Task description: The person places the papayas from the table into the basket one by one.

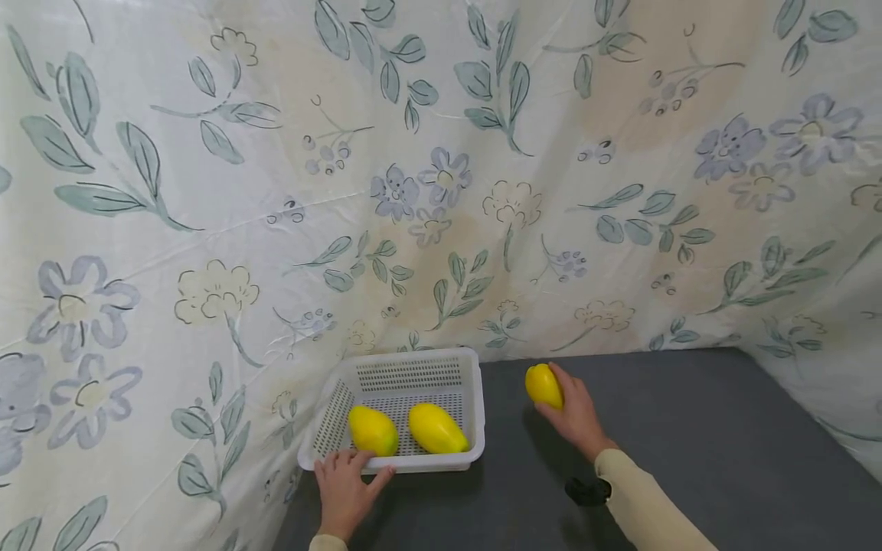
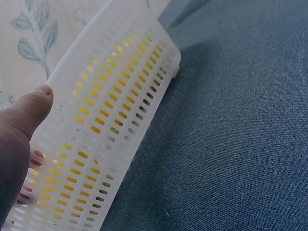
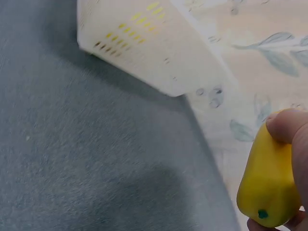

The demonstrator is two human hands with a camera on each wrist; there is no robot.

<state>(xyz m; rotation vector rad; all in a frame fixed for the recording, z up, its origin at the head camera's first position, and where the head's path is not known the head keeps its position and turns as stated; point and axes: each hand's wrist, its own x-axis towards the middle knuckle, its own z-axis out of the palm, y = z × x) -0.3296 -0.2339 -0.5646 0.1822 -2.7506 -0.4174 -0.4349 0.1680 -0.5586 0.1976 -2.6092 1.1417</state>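
My left hand holds the front rim of a white slotted plastic basket, the thumb outside and the other fingers over the edge. Inside lie two yellow mango-like fruits, one at the left with a greenish end and another at the right. To the right of the basket, my right hand grips a third yellow mango-like fruit above the table. A small green stem nub shows on its end in the right wrist view.
The dark grey table stretches to the right of the basket. A floral-patterned sheet hangs behind the table and along both sides. On the right wrist is a black strap beside a cream sleeve.
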